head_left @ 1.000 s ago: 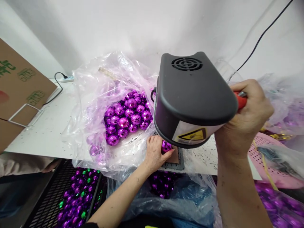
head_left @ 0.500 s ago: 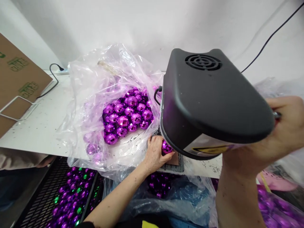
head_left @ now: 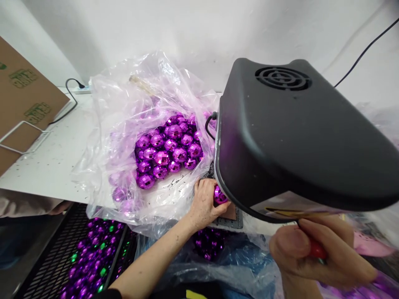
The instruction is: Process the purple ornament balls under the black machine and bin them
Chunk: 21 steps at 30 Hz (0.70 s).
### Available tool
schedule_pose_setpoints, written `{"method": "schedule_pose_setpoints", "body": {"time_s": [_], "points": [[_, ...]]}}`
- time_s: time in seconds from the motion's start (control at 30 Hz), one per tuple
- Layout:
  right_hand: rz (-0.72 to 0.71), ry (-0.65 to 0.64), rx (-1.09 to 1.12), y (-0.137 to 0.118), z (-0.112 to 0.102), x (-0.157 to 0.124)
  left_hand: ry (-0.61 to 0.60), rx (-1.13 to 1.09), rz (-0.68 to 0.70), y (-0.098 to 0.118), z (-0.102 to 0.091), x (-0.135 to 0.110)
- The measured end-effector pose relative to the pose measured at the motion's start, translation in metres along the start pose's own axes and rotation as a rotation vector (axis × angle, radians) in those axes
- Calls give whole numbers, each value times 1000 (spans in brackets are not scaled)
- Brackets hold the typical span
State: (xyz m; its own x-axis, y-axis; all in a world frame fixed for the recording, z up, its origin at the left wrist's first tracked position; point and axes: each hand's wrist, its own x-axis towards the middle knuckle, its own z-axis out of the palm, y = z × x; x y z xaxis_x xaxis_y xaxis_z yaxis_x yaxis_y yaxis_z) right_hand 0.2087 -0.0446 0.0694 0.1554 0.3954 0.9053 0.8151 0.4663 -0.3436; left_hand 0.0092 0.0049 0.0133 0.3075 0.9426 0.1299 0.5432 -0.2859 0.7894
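Note:
My left hand (head_left: 204,203) is closed around a purple mirrored ball (head_left: 220,195), thumb in front and fingers behind. It steadies the ball on the dark base plate (head_left: 238,220) of a black bench drill press (head_left: 299,137). The tool end is hidden under the press head. Below the head's right side, my right hand (head_left: 339,257) is wrapped around a red-ended lever handle (head_left: 317,250). Left of the press, many more purple faceted balls (head_left: 162,158) lie inside an open clear plastic bag (head_left: 106,124).
A black crate (head_left: 59,249) at lower left holds purple and green balls. A cardboard box (head_left: 28,104) leans at far left beside a power strip (head_left: 81,90). Another person's sleeve (head_left: 28,203) shows at the left edge. Dark shavings dot the white table (head_left: 46,166).
My right hand has swung the lever down and toward me, from beside the press head to below it. My left hand stays on the ball. The view has shifted slightly.

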Motion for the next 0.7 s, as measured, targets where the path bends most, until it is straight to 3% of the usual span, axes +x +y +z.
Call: {"method": "schedule_pose_setpoints", "body": {"time_s": [0.13,0.33,0.5,0.7], "points": [[-159,91,-157,0,9,2,0,-1,5,0,0,0],[-213,221,-18,8,21,-12,3,-9,-12,0,-1,0],[-60,133,-22,3,17,-20,18,-15,-2,-3,5,0],[100,28,127,-2,30,-32,95,-47,-4,-7,14,-2]]}}
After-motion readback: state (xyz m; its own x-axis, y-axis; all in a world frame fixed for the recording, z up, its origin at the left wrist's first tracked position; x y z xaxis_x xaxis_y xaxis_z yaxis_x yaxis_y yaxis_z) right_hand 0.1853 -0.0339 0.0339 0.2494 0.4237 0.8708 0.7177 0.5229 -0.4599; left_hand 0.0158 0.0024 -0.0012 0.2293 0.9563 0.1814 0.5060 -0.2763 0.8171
